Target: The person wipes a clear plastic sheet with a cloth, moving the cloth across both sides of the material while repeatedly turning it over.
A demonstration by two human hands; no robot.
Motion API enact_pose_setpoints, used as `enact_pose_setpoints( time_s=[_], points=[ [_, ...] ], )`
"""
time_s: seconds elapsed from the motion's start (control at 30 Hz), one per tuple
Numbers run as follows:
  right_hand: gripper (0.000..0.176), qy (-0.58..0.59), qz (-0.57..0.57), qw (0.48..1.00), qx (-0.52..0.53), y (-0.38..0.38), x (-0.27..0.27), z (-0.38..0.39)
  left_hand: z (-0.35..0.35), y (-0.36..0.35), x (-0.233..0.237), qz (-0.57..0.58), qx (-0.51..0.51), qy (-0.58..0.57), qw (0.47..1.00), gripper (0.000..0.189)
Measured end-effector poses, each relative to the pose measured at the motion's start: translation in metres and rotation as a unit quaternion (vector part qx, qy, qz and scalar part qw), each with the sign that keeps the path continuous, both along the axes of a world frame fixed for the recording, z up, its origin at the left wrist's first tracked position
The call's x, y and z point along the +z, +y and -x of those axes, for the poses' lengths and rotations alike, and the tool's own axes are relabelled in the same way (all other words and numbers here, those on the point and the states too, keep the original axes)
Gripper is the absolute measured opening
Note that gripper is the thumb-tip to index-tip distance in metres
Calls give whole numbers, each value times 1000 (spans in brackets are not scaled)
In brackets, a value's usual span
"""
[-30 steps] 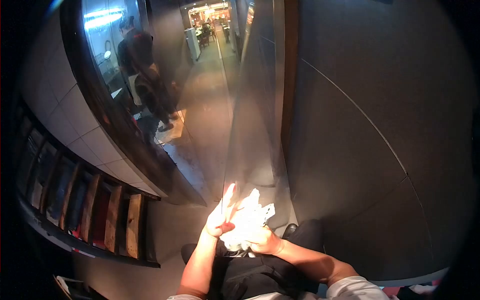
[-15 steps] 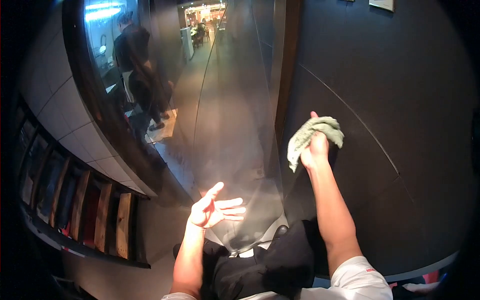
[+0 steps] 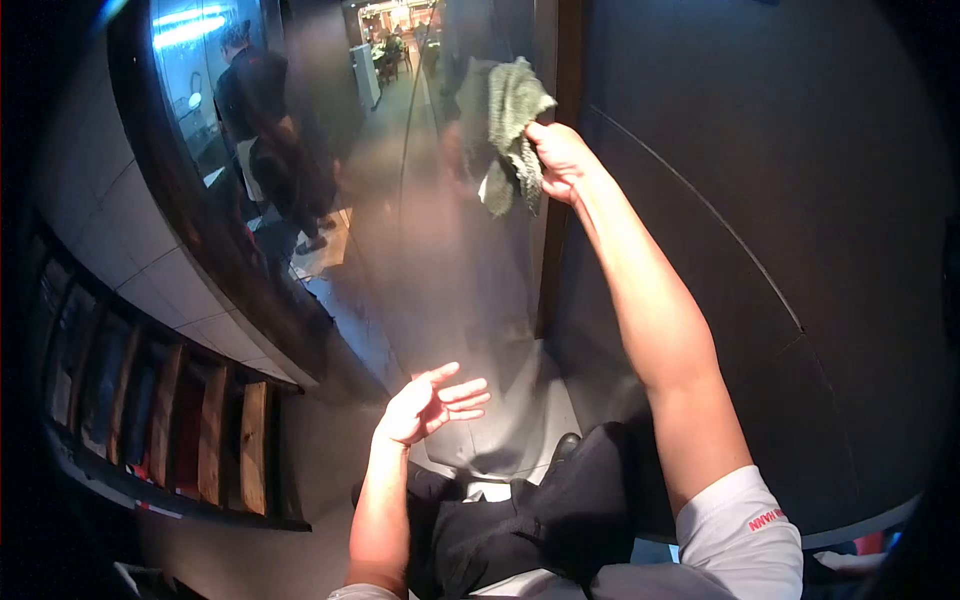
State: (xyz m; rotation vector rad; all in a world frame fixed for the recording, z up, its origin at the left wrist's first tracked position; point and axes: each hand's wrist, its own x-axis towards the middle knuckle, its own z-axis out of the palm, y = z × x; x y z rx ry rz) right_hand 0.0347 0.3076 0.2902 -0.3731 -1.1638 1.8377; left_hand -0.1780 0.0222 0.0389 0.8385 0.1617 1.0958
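Glossy panel (image 3: 425,250) behind gray-green cloth (image 3: 516,110) in clenched right grip (image 3: 563,163), left grip (image 3: 415,410) released

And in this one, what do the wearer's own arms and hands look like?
The right sleeve is short and whitish, with red lettering on it; of the left sleeve only a pale edge shows. The left hand and right hand are ungloved, with bare fingers, and no watch or bracelet shows.

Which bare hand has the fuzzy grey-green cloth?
The bare right hand, higher up: it grips the fuzzy grey-green cloth. The bare left hand, lower, holds nothing.
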Motion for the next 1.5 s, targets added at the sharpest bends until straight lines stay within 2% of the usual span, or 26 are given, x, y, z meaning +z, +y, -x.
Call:
enact_pose_setpoints(
  time_s=[0.1, 0.23, 0.27, 0.37, 0.4, 0.43, 0.5, 0.6, 0.67, 0.77, 0.83, 0.87, 0.97, 1.0, 1.07, 1.13, 1.17, 1.2, 1.23, 1.3, 1.33, 1.37, 1.4, 1.47, 1.5],
  points=[
    [21, -32, -15, 998, -50, -11, -54, -9, -1, 0, 3, 23, 30, 24, 999, 59],
    [16, -171, -28, 971, -165, -49, -170, -26, 3, 12, -1, 39, 79, 69, 994, 69],
    [17, -137, 23, 980, -145, -71, -205, -31, 4, 15, -4, 32, 95, 77, 992, 71],
    [15, -168, 88, 978, -81, -150, -310, -44, 8, 21, -11, 30, 126, 87, 988, 75],
    [11, -211, 72, 973, -57, -159, -384, -46, 9, 23, -12, 30, 132, 90, 987, 75],
    [13, -280, 113, 952, -57, -189, -407, -48, 8, 26, -12, 29, 139, 93, 985, 75],
    [19, -166, 178, 970, -5, -233, -445, -57, 5, 31, -9, 29, 147, 121, 981, 71],
    [23, -158, 105, 981, -42, -256, -468, -63, 4, 36, -12, 16, 140, 133, 981, 66],
    [26, -163, 131, 975, -75, -253, -466, -63, 2, 34, -12, 22, 131, 115, 984, 67],
    [27, -163, 152, 967, -123, -257, -455, -66, -2, 30, -16, 33, 203, 134, 969, 71],
    [24, -146, 128, 968, -157, -262, -456, -63, -9, 24, -20, 35, 275, 283, 918, 76],
    [25, -102, 156, 973, -136, -263, -457, -64, -10, 24, -24, 54, 275, 259, 924, 83],
    [24, -112, 206, 969, -79, -264, -442, -80, 1, 28, -32, 63, 222, 184, 955, 88],
    [24, -40, 220, 967, -118, -263, -462, -77, 3, 27, -31, 67, 207, 173, 961, 90],
    [21, 78, 296, 930, -203, -245, -526, -84, 9, 24, -27, 76, 179, 151, 969, 93],
    [15, 115, 308, 888, -322, -236, -511, -84, 18, 21, -22, 73, 151, 135, 977, 85],
    [11, 90, 283, 869, -396, -225, -462, -82, 23, 20, -21, 72, 137, 127, 980, 81],
    [7, 88, 244, 880, -398, -212, -420, -80, 32, 22, -31, 52, 94, 101, 989, 73],
    [5, 87, 205, 889, -399, -196, -380, -79, 34, 20, -33, 58, 85, 76, 992, 75],
    [16, 140, 92, 918, -360, -162, -294, -81, 37, 18, -34, 68, 62, 27, 995, 79],
    [23, 125, 80, 896, -419, -153, -229, -74, 37, 16, -36, 68, 51, 6, 996, 77],
    [29, 119, -12, 886, -449, -125, -203, -69, 37, 15, -40, 68, 41, -16, 997, 76],
    [34, 119, -118, 860, -481, -106, -160, -58, 38, 15, -41, 66, 31, -36, 997, 74],
    [42, 47, -385, 724, -571, -75, -79, -37, 34, 15, -37, 58, 20, -28, 998, 73],
    [48, 9, -490, 634, -598, -61, -43, -28, 31, 15, -37, 56, 14, -24, 998, 73]
  ],
)
